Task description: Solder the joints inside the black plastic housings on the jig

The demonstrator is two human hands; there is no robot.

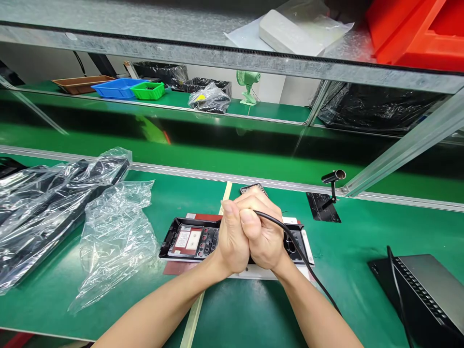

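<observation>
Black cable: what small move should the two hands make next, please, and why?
Perhaps ease the left hand slightly away from the right hand. They are pressed together above the black casing, and the black cable emerges near the thumbs, its other end hidden.

Forearms [163, 302] converge, left grip [232, 241] and right grip [266, 239] clenched together, thumbs [250, 220] side by side.
</observation>
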